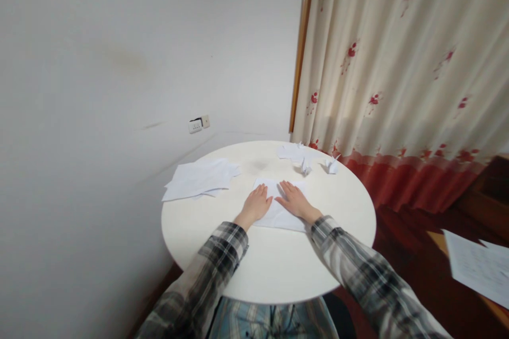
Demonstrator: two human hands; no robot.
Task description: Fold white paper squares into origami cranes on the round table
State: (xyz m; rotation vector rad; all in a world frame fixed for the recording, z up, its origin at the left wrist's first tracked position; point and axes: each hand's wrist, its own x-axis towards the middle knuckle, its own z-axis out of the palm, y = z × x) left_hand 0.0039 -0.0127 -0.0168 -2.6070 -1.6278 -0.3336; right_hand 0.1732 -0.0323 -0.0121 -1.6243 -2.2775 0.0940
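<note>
In the head view, the left hand (256, 205) and right hand (295, 202) rest palm-down and apart, fingers extended and clamped on nothing, upon 1 white paper sheet (273, 217) just below frame centre; the 2 contact areas likely keep it flat against the round white table (286, 270). Loose paper sheets (199, 180) lie left of centre, and at least 2 folded paper figures (306, 168) stand right of centre, presumably set aside to avoid contact with the forearms.

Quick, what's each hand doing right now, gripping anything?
Left hand: open, laid on the white sheet, gripping nothing visible.
Right hand: open, over the same sheet; whether its palm touches cannot be told.
</note>
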